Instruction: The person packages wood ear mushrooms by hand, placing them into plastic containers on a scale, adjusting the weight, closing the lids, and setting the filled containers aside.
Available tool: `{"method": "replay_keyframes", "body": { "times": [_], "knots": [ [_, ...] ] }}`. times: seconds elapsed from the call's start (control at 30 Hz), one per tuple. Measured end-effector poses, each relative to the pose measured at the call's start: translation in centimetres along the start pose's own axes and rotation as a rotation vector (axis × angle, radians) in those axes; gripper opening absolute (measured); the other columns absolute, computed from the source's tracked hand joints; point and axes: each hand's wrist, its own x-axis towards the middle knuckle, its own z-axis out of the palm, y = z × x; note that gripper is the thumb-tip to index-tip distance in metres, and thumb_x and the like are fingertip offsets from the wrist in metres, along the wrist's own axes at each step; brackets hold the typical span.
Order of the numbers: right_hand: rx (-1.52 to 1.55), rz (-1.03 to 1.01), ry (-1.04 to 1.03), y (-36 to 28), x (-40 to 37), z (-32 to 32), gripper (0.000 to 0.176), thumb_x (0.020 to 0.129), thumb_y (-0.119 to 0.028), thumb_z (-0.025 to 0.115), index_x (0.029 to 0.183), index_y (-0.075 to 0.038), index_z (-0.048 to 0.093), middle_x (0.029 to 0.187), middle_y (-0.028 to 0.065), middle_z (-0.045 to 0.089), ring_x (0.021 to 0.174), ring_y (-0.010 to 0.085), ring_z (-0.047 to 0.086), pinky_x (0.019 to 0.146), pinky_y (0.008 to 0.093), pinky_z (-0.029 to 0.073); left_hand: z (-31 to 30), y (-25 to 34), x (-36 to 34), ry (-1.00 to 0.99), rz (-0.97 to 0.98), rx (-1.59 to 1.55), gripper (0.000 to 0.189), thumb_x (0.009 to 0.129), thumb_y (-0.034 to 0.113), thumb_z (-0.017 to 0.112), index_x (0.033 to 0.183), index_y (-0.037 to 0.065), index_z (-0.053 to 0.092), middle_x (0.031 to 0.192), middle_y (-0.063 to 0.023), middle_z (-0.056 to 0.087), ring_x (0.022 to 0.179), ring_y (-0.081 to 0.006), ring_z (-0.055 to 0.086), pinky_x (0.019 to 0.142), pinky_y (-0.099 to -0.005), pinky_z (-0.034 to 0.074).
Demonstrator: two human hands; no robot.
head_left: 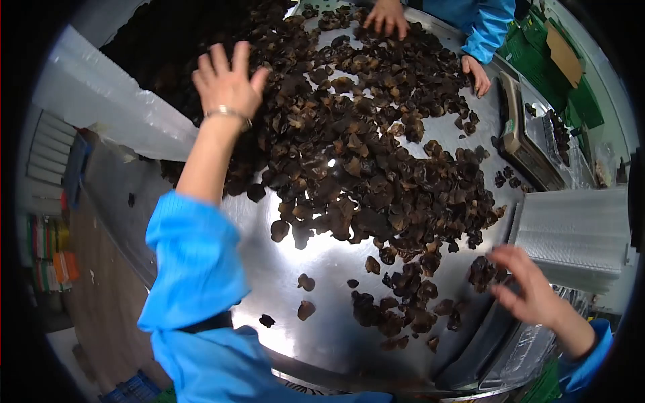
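The dried wood ear mushrooms (363, 168) lay in a wide dark heap over the middle and upper part of the frame, on a shiny steel table (322, 336). A few loose pieces lay apart from it in the lower middle.

The left hand (227, 80), in the upper left, was over the edge of the heap with all fingers spread and released, grasping nothing. I could not tell if the palm touched the pieces. The right hand (531, 289), in the lower right, was just beside a small clump (482, 272), with its fingers loosely curled and apart, holding nothing.

As I judge it, the work in hand was spreading and sorting the heap. To do this well, the palm should stay low and flat and draw only a thin layer, so pieces do not slip over the near table edge.

At the top, a co-worker's hands (386, 17) rested on the same heap. At the right stood a scale (524, 134) and a stack of clear trays (578, 235).
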Motion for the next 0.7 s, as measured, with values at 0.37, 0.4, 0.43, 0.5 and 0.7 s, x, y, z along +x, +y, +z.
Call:
{"method": "replay_keyframes", "body": {
  "times": [0.37,0.4,0.43,0.5,0.7],
  "knots": [
    [0.894,0.593,0.309,5.3,13.6,8.3,0.076,0.078,-0.045,0.063,0.138,-0.014,0.028,0.136,0.0151,0.028,0.122,0.0297,0.035,0.091,0.0385,0.041,-6.3,13.9,-13.4,-0.327,-0.042,-0.647,0.04,0.077,0.04,0.06,0.111,0.02,0.058,0.116,-0.0216,0.048,0.103,-0.0371,0.05,0.084,-0.0469,0.04],
    [0.776,0.496,0.368,5.3,13.8,10.1,0.076,0.077,-0.044,0.066,0.137,-0.015,0.03,0.137,0.0168,0.026,0.126,0.0318,0.03,0.098,0.0397,0.036,-7.8,15.8,-16.0,-0.297,0.013,-0.843,0.036,0.075,0.037,0.063,0.106,0.019,0.06,0.116,-0.0202,0.048,0.104,-0.0352,0.049,0.081,-0.0466,0.04],
    [0.573,0.357,0.396,5.0,13.3,11.3,0.072,0.076,-0.039,0.068,0.135,-0.016,0.033,0.137,0.0186,0.024,0.126,0.0343,0.028,0.101,0.0401,0.031,-10.2,17.3,-18.1,-0.367,0.026,-0.922,0.037,0.076,0.034,0.063,0.11,0.02,0.058,0.117,-0.0179,0.047,0.107,-0.0347,0.046,0.082,-0.0465,0.039],
    [0.261,0.049,0.516,5.0,12.1,13.1,0.057,0.072,-0.017,0.072,0.122,-0.017,0.046,0.136,0.0208,0.025,0.123,0.0401,0.03,0.102,0.0404,0.03,-14.4,18.7,-21.7,-0.549,0.186,-0.894,0.042,0.077,0.03,0.061,0.118,0.022,0.054,0.123,-0.0145,0.042,0.117,-0.0353,0.04,0.082,-0.0539,0.034],
    [0.192,0.005,0.399,5.6,7.1,9.4,0.038,0.061,0.016,0.049,0.089,-0.009,0.055,0.123,0.0138,0.043,0.118,0.0348,0.04,0.1,0.0371,0.032,-18.8,15.0,-27.9,-0.552,0.675,-1.099,0.029,0.07,0.013,0.057,0.097,0.021,0.063,0.125,-0.0019,0.051,0.119,-0.0218,0.046,0.077,-0.0433,0.036]
  ]
}}
